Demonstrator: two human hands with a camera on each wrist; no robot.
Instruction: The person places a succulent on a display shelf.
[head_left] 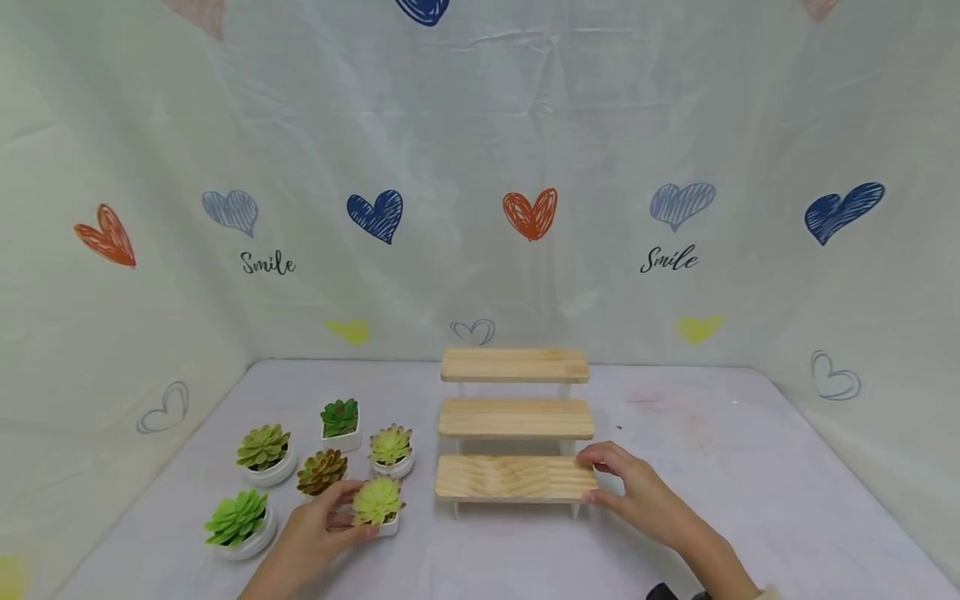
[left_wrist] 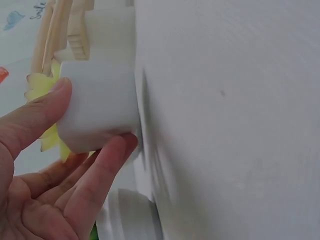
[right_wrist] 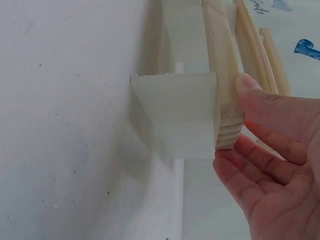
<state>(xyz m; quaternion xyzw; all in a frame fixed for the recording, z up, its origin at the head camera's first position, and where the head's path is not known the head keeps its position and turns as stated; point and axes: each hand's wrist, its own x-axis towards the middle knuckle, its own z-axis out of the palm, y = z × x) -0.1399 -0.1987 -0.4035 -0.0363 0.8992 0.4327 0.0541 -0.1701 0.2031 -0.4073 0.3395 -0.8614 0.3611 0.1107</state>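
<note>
My left hand grips a small potted succulent with yellow-green leaves in a square white pot. In the left wrist view the thumb lies on one side of the white pot and fingertips press another side. The pot's base is at or very near the tabletop. On the other side, my right hand holds the right end of the lowest board of a three-tier wooden stand. Its thumb rests on the board's edge in the right wrist view, with fingers around the end. White supports carry the boards.
Left of the stand are more potted succulents: a pale one, a dark green one, a reddish-brown one, an olive one and a bright green one. A white sheet with printed hearts hangs behind the table.
</note>
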